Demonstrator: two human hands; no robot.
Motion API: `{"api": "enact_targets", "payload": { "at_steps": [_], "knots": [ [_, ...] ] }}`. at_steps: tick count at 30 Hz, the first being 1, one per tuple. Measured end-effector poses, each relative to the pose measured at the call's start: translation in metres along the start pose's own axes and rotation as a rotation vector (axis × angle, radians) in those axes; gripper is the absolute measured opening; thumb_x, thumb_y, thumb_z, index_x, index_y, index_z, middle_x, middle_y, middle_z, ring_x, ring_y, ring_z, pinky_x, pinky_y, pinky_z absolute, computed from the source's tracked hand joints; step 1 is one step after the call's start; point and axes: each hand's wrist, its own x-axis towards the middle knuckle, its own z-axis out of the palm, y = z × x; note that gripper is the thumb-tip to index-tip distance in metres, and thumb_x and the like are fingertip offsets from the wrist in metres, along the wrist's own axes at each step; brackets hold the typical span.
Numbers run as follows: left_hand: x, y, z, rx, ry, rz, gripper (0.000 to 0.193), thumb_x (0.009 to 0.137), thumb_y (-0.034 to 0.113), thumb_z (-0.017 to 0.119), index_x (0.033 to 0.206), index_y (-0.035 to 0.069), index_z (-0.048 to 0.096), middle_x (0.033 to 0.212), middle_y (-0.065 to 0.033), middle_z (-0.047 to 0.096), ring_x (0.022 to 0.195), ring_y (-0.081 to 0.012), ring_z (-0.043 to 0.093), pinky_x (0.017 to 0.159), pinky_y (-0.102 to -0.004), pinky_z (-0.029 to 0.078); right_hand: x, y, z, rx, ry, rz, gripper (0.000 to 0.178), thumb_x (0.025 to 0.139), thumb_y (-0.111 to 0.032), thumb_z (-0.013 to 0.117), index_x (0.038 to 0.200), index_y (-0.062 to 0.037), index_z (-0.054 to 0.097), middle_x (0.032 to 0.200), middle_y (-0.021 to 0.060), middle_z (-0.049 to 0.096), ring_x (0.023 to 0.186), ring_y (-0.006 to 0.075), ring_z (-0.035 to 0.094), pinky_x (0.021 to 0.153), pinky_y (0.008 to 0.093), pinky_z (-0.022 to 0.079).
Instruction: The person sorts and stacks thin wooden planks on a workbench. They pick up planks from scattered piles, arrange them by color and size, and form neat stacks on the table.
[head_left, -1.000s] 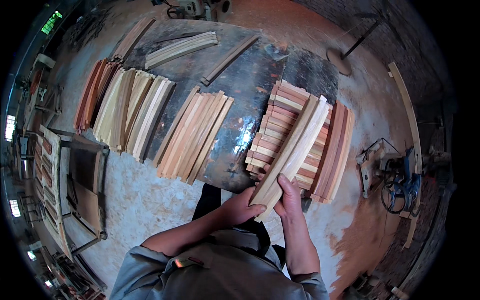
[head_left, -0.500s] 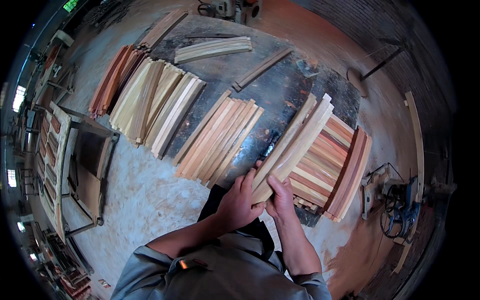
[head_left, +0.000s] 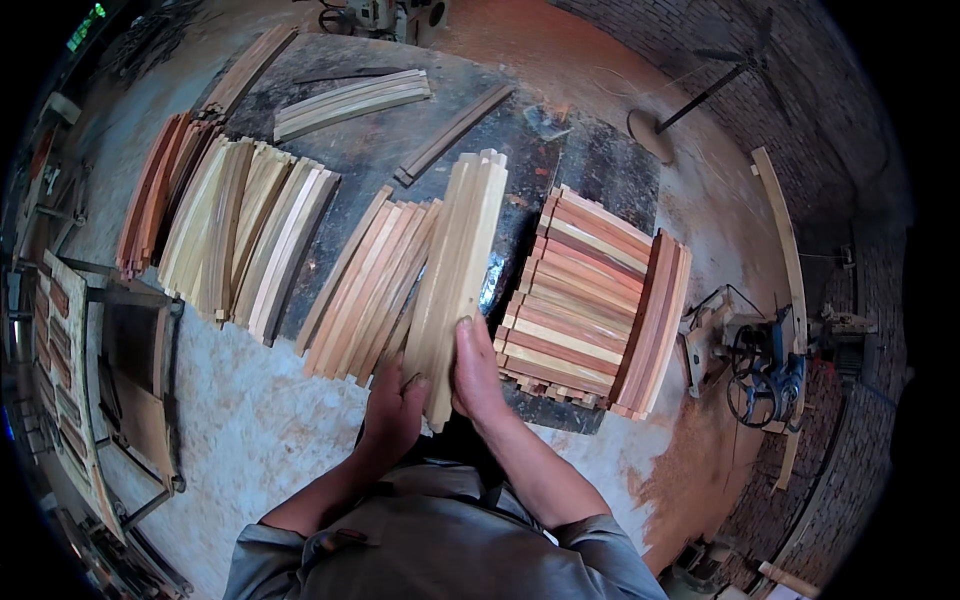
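Between my two hands I hold a small bundle of pale wooden strips, their near ends close to my body and their far ends raised over the dark table. My left hand is closed against the left side of the bundle, low down. Gripping the right side is my right hand, its thumb lying along the wood. Left of the bundle lies a row of pinkish-brown strips. To the right stands a crosswise stack of mixed light and reddish strips.
Reddish-brown strips lie against the stack's right side. Pale strips fill the table's left end, and curved ones lie at the back near a single brown strip. A rack stands left; a blue wheeled machine stands right.
The bundle has swung left, away from the crosswise stack and toward the pinkish-brown row, and now points more straight ahead. Both hands moved left with it; the whole view has shifted too.
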Motion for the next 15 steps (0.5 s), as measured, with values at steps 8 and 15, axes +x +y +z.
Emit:
{"api": "enact_targets", "payload": {
  "at_steps": [8, 15],
  "knots": [
    [0.017, 0.002, -0.019, -0.008, -0.160, 0.042, 0.079, 0.074, 0.023, 0.081, 0.135, -0.004, 0.039, 0.121, -0.0264, 0.058, 0.115, -0.0370, 0.058, 0.098, -0.0438, 0.046, 0.008, 0.013, 0.024, 0.110, 0.105, 0.083, 0.042, 0.102, -0.016, 0.052, 0.139, 0.0021, 0.046, 0.125, 0.0125, 0.060, 0.109, 0.0165, 0.059, 0.095, 0.0300, 0.048],
    [0.021, -0.017, -0.036, 0.085, -0.186, -0.119, 0.067, 0.076, 0.016, 0.074, 0.133, -0.003, 0.044, 0.118, -0.0249, 0.060, 0.112, -0.0350, 0.060, 0.096, -0.0445, 0.047, 0.014, 0.029, 0.014, 0.135, 0.096, 0.185, 0.026, 0.098, -0.013, 0.059, 0.120, -0.0007, 0.053, 0.112, 0.0112, 0.065, 0.099, 0.0174, 0.062, 0.088, 0.0334, 0.051]
  ]
}}
